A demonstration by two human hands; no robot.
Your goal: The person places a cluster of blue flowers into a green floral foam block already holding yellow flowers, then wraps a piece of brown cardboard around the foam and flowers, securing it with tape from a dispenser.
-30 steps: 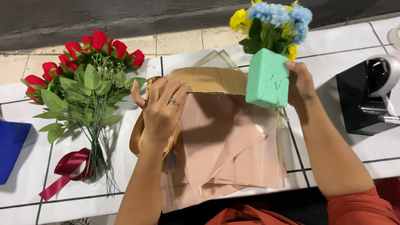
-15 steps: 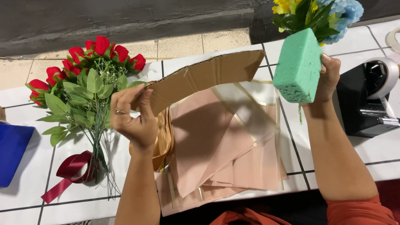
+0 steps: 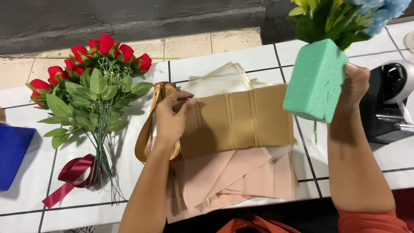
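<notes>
Cardboard sheet (image 3: pixel 237 125): brown, creased, lying over the pink papers (image 3: pixel 233 177) on the white tiled table (image 3: pixel 263 56).
Left hand (image 3: pixel 170 123): fingers closed on the sheet's left edge, touching the gold ribbon (image 3: pixel 146 129).
Right hand (image 3: pixel 351 86): right of the sheet, raised, gripping a green foam block (image 3: pixel 315 82) with yellow and blue flowers (image 3: pixel 340 15) stuck in it.
Red roses (image 3: pixel 92 77): well left of the sheet, with a maroon ribbon (image 3: pixel 73 172).
Tape dispenser (image 3: pixel 390 103): far right.

My left hand (image 3: pixel 170 118) reaches toward 12 o'clock, forearm running up from 6, palm down, fingers pointing to 3 and pinched closed, a ring showing. My right hand (image 3: pixel 353 86) is raised at 2 o'clock, forearm upright, thumb up, its grip closed.
</notes>
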